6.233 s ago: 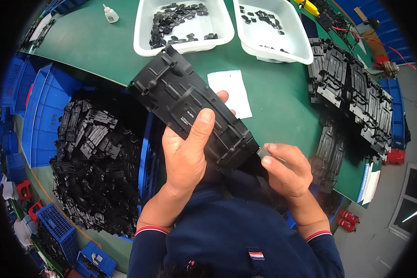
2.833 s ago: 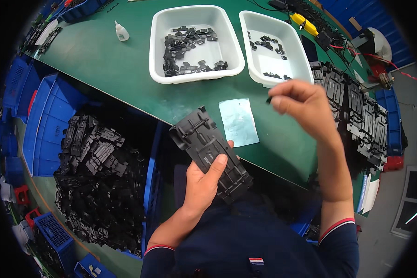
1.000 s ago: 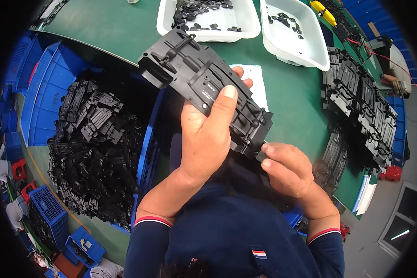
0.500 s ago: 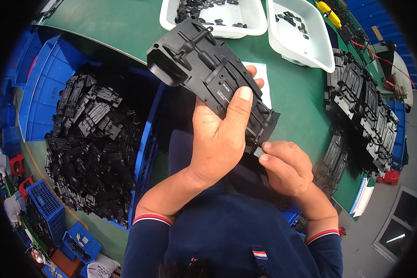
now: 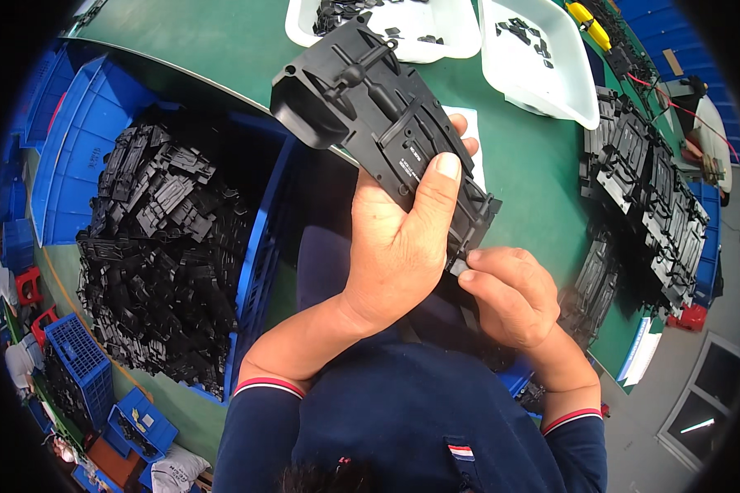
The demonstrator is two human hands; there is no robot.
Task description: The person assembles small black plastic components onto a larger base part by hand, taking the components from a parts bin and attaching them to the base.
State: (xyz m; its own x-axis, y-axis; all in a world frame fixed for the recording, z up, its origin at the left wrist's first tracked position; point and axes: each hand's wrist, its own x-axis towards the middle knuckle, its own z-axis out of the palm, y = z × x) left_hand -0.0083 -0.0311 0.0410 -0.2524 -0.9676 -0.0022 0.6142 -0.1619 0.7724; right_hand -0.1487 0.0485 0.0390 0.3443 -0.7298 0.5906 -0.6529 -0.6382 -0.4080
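My left hand grips a long black moulded plastic part, thumb across its face and fingertips showing past the far side. The part is tilted, its wide hollow end up and to the left. At its lower end, my right hand pinches a small grey flat piece between thumb and forefinger. This piece touches the end of the part; whether it is seated there I cannot tell.
Two white trays of small black pieces stand on the green table. Similar black parts are stacked at the right. To the left, a blue crate is heaped with black parts. A yellow tool lies at the far right.
The black part and my left hand have shifted slightly right, and the part is turned a little. My right hand keeps its pinch at the lower end.
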